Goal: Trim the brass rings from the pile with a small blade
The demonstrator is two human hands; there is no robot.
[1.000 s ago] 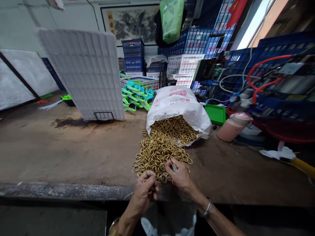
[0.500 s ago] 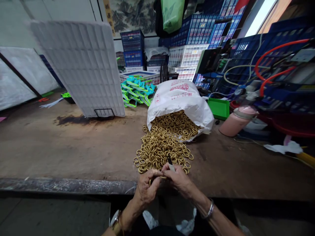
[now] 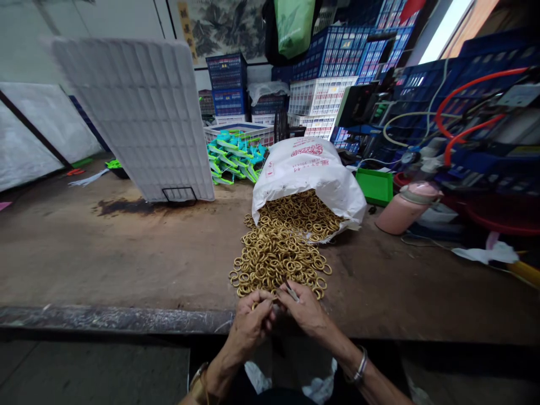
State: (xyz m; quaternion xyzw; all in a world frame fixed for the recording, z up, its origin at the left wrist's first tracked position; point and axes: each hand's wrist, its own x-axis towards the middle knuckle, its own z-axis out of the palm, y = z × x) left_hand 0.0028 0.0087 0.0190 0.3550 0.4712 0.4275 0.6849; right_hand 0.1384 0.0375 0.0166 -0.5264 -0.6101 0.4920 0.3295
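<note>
At the near edge of the bench, my left hand point(image 3: 250, 323) is closed with a gold-coloured ring point(image 3: 254, 306) between thumb and fingers. My right hand point(image 3: 310, 313) pinches a small flat knife-like blade point(image 3: 292, 292), pale along its length and dark at one end. The fingertips of both hands almost meet, and the fingers partly hide the ring. Just beyond them spreads a pile of gold-coloured rings point(image 3: 276, 256). It spills from the mouth of a white woven sack point(image 3: 304, 163) with red print, lying on its side.
A tall white ribbed panel point(image 3: 139, 118) stands on the bench point(image 3: 126, 259) at left. Green and turquoise plastic pieces point(image 3: 234, 157) are heaped behind the sack. To the right are a green tray point(image 3: 374, 187), a pink bottle point(image 3: 407, 208) and red hoses. Stacked crates point(image 3: 324, 93) fill the back.
The blade in my right hand has tilted lower and turned. My left hand has rolled, with its thumb shifting up across the ring. The pile and sack look the same.
</note>
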